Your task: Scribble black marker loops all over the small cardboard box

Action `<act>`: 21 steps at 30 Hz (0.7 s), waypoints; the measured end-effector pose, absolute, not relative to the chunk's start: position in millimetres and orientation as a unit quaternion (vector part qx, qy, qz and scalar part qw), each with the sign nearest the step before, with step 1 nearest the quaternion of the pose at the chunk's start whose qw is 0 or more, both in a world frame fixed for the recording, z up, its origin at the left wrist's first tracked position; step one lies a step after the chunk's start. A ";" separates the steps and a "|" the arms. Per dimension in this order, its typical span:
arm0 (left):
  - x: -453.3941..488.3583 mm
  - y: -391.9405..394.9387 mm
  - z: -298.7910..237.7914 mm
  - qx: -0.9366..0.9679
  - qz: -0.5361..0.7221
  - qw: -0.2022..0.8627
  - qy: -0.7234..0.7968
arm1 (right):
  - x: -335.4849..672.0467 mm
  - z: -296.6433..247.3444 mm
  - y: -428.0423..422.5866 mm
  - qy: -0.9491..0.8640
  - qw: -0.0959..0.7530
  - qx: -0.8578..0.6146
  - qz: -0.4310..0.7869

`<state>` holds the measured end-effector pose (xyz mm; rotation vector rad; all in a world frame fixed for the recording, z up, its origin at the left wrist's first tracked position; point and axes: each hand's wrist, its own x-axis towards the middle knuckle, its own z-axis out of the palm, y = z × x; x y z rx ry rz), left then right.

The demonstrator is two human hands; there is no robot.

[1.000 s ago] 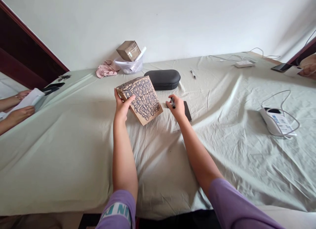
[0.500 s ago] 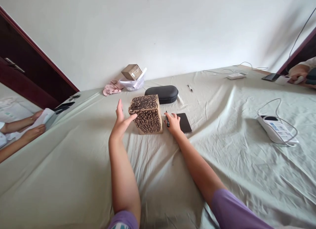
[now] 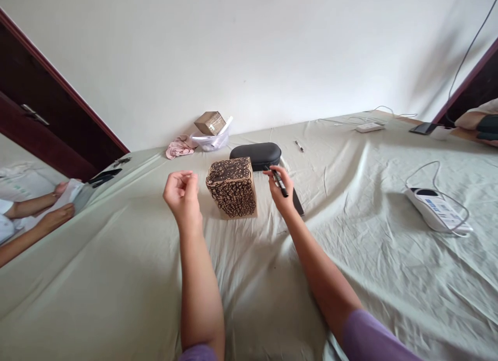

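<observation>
A cardboard box [image 3: 237, 196] covered in black scribbled loops stands upright between my hands. To its left, my left hand [image 3: 182, 196] hangs in the air apart from the box, its fingers curled in toward the thumb with nothing visible in them. My right hand [image 3: 288, 184] is closed around a black marker pen [image 3: 279, 183], raised at the right of the box without touching it. Partly hidden behind that hand lies a flat dark tablet-like object [image 3: 298, 203]. A black oval zip case [image 3: 254, 152] rests just behind the box.
A small brown carton [image 3: 210, 123] sits on a plastic-wrapped bundle beside a pink cloth [image 3: 180, 147]. Farther right are another pen [image 3: 299, 146], a white device with a looped cable [image 3: 439, 209] and a white power strip [image 3: 369, 127]. Another person's hands [image 3: 58, 213] hold paper at left.
My right hand has lifted the marker pen off the cloth. My left hand has gone from spread fingers to curled ones and moved slightly away from the box.
</observation>
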<state>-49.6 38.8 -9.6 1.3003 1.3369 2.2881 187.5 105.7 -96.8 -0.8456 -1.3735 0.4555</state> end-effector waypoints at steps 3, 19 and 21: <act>-24.0 17.1 3.5 0.506 0.756 0.115 0.398 | 181.6 -40.8 68.7 -0.585 0.751 -0.228 0.204; 25.0 -5.8 15.6 0.583 0.677 0.307 0.329 | 160.4 -9.4 21.1 -0.666 0.713 -0.089 0.200; 24.1 -6.5 15.6 0.593 0.685 0.256 0.337 | 167.1 -4.7 17.9 -0.653 0.720 -0.100 0.213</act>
